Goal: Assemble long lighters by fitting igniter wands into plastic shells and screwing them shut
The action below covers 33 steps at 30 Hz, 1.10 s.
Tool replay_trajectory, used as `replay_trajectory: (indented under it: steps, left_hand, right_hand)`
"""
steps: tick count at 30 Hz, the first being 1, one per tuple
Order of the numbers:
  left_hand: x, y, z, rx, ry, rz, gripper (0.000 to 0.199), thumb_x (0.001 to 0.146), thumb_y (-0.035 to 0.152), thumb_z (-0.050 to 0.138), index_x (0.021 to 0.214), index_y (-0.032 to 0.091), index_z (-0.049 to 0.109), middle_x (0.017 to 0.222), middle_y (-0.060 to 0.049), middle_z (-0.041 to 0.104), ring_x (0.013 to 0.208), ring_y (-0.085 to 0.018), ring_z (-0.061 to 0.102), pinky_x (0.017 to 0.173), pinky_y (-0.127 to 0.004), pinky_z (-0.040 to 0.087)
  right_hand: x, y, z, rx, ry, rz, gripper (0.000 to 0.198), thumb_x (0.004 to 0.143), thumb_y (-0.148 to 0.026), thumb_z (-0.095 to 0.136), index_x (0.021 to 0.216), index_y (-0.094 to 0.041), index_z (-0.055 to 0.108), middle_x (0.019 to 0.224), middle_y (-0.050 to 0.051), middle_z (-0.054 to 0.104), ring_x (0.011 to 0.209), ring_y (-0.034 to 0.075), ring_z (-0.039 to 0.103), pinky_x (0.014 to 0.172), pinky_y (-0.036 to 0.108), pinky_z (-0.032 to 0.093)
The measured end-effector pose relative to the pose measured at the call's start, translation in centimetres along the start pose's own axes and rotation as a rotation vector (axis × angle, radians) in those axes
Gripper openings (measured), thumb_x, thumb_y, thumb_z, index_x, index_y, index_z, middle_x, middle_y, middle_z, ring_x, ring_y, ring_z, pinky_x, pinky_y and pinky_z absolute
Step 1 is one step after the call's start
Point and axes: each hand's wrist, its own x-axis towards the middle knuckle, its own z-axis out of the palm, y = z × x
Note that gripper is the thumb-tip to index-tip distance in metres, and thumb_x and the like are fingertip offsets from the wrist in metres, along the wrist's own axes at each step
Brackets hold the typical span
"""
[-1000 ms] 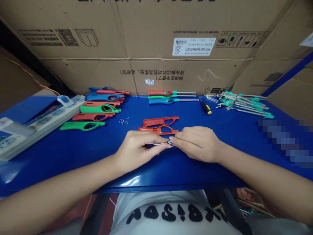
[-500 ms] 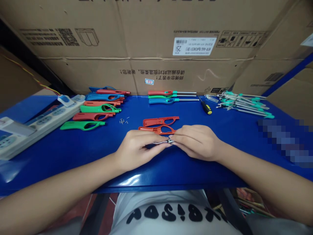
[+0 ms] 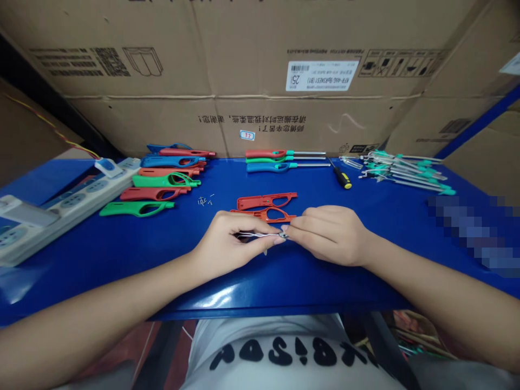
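Note:
Between the fingertips of both hands is a small metal part (image 3: 283, 235), with thin white wires (image 3: 257, 235) trailing from it into my left palm. My left hand (image 3: 221, 238) pinches it from the left, thumb below and fingers above. Meeting it from the right, my right hand (image 3: 331, 235) has its fingers pressed together at the part, and its thumb is mostly hidden. Just beyond the fingertips lie two red lighter shell halves, a farther one (image 3: 254, 202) and a nearer one (image 3: 264, 212) partly covered by my left hand.
Several coloured lighter shells (image 3: 156, 192) lie at left beside a power strip (image 3: 69, 211). Loose screws (image 3: 202, 201) are near them. Assembled lighters (image 3: 268, 168), a screwdriver (image 3: 342, 177) and a pile of metal tubes (image 3: 410, 173) line the back, before a cardboard wall (image 3: 162, 119).
More of the white wires shows inside my left hand, and a small pale tip appears under its thumb. Both hands stay in nearly the same place, fingertips still together.

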Motion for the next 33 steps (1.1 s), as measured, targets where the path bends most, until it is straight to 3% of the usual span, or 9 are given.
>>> replay_trajectory:
  steps: [3,11,16,26,33]
  left_hand:
    - [0.1,0.1,0.2,-0.058,-0.011,-0.075,0.004,0.081,0.02,0.08,0.08,0.016,0.079,0.065,-0.001,0.076,0.053,-0.013,0.07,0.052,-0.019,0.056]
    - [0.2,0.1,0.3,-0.045,0.001,-0.117,0.005,0.082,0.02,0.077,0.079,0.016,0.077,0.067,-0.001,0.076,0.056,-0.013,0.071,0.054,-0.018,0.056]
    - [0.2,-0.2,0.2,-0.026,0.009,-0.143,0.008,0.081,0.024,0.079,0.085,0.017,0.078,0.067,-0.001,0.073,0.057,-0.012,0.068,0.052,-0.018,0.053]
    - [-0.1,-1.8,0.4,-0.194,-0.049,-0.315,0.044,0.078,0.021,0.079,0.121,0.017,0.067,0.088,-0.004,0.074,0.06,-0.011,0.065,0.057,-0.022,0.057]
    - [0.2,-2.8,-0.1,-0.079,0.008,-0.269,0.048,0.082,0.021,0.075,0.129,0.017,0.062,0.107,-0.009,0.07,0.083,-0.014,0.07,0.074,-0.025,0.062]
  right_hand:
    - [0.0,0.0,-0.1,-0.021,-0.009,-0.023,0.023,0.1,-0.014,0.045,0.1,-0.015,0.067,0.09,0.005,0.075,0.072,0.013,0.062,0.06,0.027,0.044]
    - [-0.5,0.1,0.3,0.007,-0.02,0.017,0.025,0.099,-0.014,0.048,0.115,-0.02,0.065,0.087,0.002,0.073,0.072,0.012,0.062,0.059,0.026,0.042]
    - [-0.7,0.3,0.3,0.036,-0.012,0.043,0.029,0.096,-0.011,0.051,0.119,-0.02,0.065,0.095,0.004,0.074,0.076,0.012,0.064,0.061,0.025,0.045]
    - [-1.1,1.6,0.3,0.179,-0.002,0.303,0.026,0.096,-0.013,0.054,0.119,-0.018,0.065,0.1,0.008,0.072,0.085,0.016,0.068,0.07,0.025,0.053]
    - [-1.0,2.9,0.2,0.363,-0.032,0.542,0.019,0.097,-0.022,0.056,0.111,-0.02,0.069,0.096,0.006,0.073,0.082,0.016,0.068,0.074,0.028,0.054]
